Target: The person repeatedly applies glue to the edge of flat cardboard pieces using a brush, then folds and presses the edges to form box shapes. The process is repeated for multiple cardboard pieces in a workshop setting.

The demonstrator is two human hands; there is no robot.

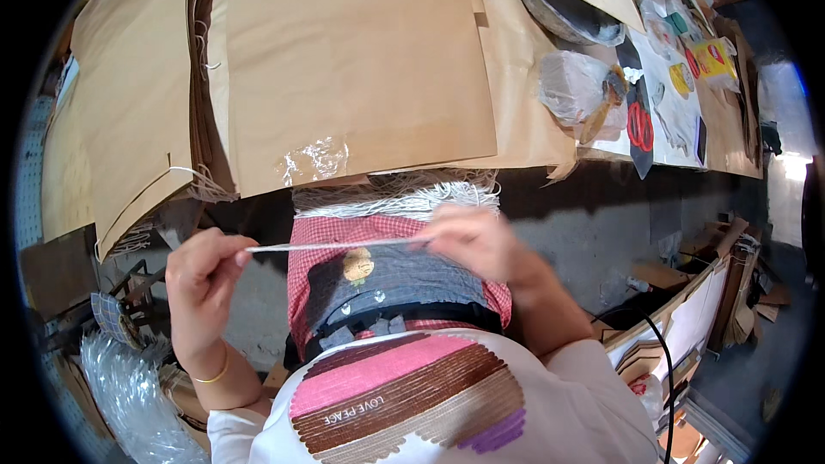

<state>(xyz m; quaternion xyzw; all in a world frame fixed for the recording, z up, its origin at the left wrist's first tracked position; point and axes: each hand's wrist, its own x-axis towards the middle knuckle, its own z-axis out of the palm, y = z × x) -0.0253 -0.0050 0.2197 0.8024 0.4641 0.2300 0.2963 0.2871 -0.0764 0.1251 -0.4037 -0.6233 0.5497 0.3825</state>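
In the head view, a thin white cord (331, 246) runs almost level between the two hands, near the person's body and below the near edge of the work table (533, 142). The left hand (202, 279) pinches the cord's left end, thumb and forefinger pressed together on it, with the other fingers curled loosely and a thin gold bangle (210, 375) on the wrist. The right hand (471, 241) grips the cord's right end, its fingers closed over it so that the end itself is hidden. The cord hangs taut in the air, touching nothing but the fingers, in front of a bundle of similar white cords (400, 193) draped over the table's near edge. On the table lies a large sheet of brown kraft paper (344, 60) with a patch of clear tape (314, 159) near its lower edge; further stacks of brown paper (129, 94) lie to its left. Far right on the table, a round metal bowl (567, 4) sits partly under a tan card, a crumpled clear plastic bag (571, 86) lies nearer, red-handled scissors (638, 125) rest on a white sheet, and a small yellow package with a red label (713, 60) lies beyond them.
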